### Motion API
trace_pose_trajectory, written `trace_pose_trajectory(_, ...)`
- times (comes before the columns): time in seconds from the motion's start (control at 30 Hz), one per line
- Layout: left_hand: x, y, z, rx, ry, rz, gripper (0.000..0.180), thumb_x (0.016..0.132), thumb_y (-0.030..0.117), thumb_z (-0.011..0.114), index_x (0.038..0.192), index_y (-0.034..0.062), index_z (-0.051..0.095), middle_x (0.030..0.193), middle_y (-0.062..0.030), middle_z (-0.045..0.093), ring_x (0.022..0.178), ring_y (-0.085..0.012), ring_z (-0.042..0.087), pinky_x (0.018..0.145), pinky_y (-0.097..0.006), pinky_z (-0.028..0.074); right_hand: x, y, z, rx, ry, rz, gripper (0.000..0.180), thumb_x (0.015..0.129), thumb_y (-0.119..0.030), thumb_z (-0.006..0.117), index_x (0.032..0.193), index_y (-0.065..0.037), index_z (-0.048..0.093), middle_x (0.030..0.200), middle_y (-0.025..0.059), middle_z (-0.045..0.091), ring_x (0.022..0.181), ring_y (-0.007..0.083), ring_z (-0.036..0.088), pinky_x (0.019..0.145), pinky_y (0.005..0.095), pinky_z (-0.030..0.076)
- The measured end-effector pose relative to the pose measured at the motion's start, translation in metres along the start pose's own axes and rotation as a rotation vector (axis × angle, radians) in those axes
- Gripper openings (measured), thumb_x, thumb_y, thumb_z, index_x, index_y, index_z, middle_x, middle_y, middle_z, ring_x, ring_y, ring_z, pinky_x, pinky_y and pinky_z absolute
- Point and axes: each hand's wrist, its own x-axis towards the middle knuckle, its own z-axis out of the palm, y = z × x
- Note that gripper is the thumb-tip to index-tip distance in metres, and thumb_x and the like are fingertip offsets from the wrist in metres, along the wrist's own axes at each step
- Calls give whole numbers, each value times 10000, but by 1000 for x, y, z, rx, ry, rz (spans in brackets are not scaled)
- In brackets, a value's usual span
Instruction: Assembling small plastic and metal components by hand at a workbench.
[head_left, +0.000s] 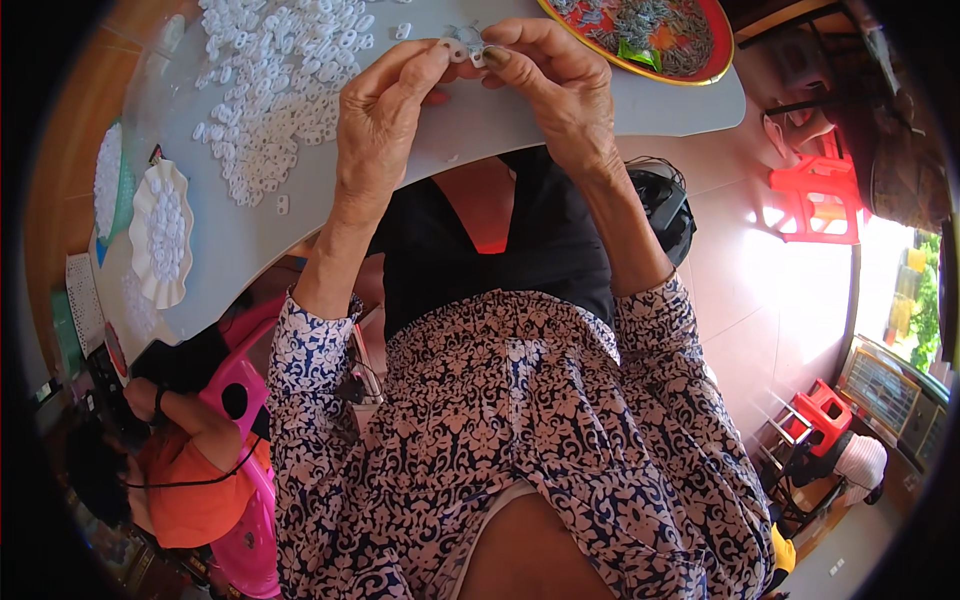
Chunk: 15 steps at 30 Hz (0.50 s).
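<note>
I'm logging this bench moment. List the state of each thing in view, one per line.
Left hand: raised over the table, fingertips pinching a small white plastic piece.
Right hand: raised, fingertips pinching the same piece from the other side.
White plastic pieces: loose heap spread on the grey table.
Red tray: holds grey metal bits.
White scalloped dish: filled with white pieces.

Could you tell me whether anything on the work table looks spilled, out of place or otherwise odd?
Nothing looks damaged. The small white plastic pieces lie in a loose heap spread across the grey table instead of in a dish, with one stray piece near the table's edge. Both hands, the left hand and the right hand, pinch a small white part.
</note>
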Motion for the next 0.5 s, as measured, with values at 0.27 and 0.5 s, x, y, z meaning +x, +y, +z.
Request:
trace_pose_trajectory(0.27, 0, 7, -5, -18, -55, -187, 152, 837, 144, 552, 827, 30, 651, 706, -4, 608, 691, -70, 534, 677, -220, 435, 0, -1, 2, 22, -24, 4, 180, 870, -87, 628, 1034, -15, 629, 882, 22, 662, 822, 70, 607, 723, 212, 497)
trace_pose_trajectory(0.5, 0, 10, -8, 46, -72, -176, 166, 827, 159, 537, 811, 21, 627, 688, -5, 600, 674, -74, 525, 659, -221, 426, 0, -6, 4, -5, -82, -19, 161, 875, -63, 614, 1025, -5, 629, 891, 28, 660, 825, 82, 608, 746, 230, 505)
